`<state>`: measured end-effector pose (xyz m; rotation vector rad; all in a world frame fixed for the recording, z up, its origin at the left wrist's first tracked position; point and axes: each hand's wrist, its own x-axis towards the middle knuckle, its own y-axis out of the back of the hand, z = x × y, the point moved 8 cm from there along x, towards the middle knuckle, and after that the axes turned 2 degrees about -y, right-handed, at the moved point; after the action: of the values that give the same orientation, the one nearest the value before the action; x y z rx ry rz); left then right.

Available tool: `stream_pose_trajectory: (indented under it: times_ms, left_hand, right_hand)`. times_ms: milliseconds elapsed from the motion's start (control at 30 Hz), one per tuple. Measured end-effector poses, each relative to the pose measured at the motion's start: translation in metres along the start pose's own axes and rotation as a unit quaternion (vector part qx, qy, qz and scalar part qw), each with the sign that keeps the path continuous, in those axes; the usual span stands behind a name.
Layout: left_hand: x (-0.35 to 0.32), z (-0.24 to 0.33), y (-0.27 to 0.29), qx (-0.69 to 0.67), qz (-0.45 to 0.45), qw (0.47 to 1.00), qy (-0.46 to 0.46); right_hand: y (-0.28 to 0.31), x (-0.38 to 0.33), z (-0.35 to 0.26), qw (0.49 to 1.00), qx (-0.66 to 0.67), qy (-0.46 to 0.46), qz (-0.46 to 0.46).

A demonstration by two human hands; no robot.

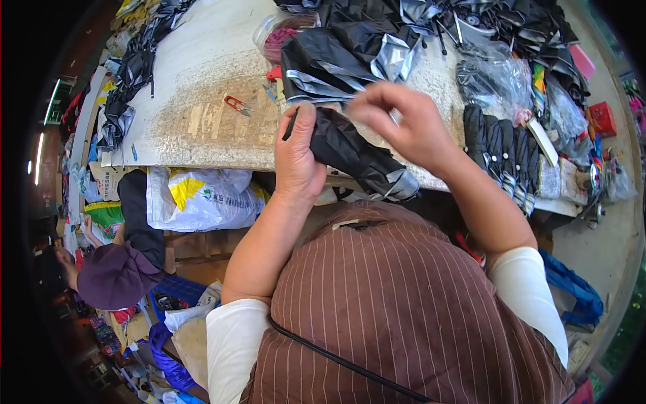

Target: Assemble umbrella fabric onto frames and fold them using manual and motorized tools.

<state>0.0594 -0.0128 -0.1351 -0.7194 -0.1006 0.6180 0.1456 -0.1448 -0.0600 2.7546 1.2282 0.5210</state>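
Observation:
My left hand [299, 158] is closed around one end of a folded black umbrella [353, 151], just over the table's near edge. The umbrella slants down to the right, and silver lining shows at its lower end. A narrow dark strip stands out beside my left thumb. Above the umbrella is my right hand [404, 124], its fingers bent and smeared by motion, so whether they pinch anything cannot be made out. On the worn tabletop [195, 81] lies a pair of red-handled thread snips [237, 105], left of my left hand.
Black and silver umbrellas [336, 64] are heaped beyond my hands, by a clear tub [277, 42] with pink material. Several rolled umbrellas [498, 151] lie at right near plastic bags [494, 77]. A white sack [205, 202] sits under the table. Another person in a purple hat [118, 276] is at left.

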Motion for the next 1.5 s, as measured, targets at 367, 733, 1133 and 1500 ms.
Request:
stream_pose_trajectory:
  times_ms: [367, 733, 1133, 1500]
  left_hand:
    - [0.015, 0.008, 0.037, -0.041, 0.07, 0.997, -0.015]
    - [0.023, -0.015, 0.074, -0.017, 0.107, 0.992, 0.062]
    - [0.009, 0.004, 0.005, -0.027, -0.034, 0.999, -0.025]
    - [0.017, -0.008, -0.062, -0.037, -0.151, 0.988, 0.004]
  right_hand:
    - [-0.016, -0.042, 0.025, 0.948, -0.3, 0.099, -0.045]
    - [-0.058, -0.058, 0.011, 0.879, -0.325, 0.277, -0.211]
    - [0.013, -0.051, 0.028, 0.962, -0.177, 0.088, -0.188]
    - [0.053, -0.07, 0.074, 0.964, -0.159, -0.199, 0.07]
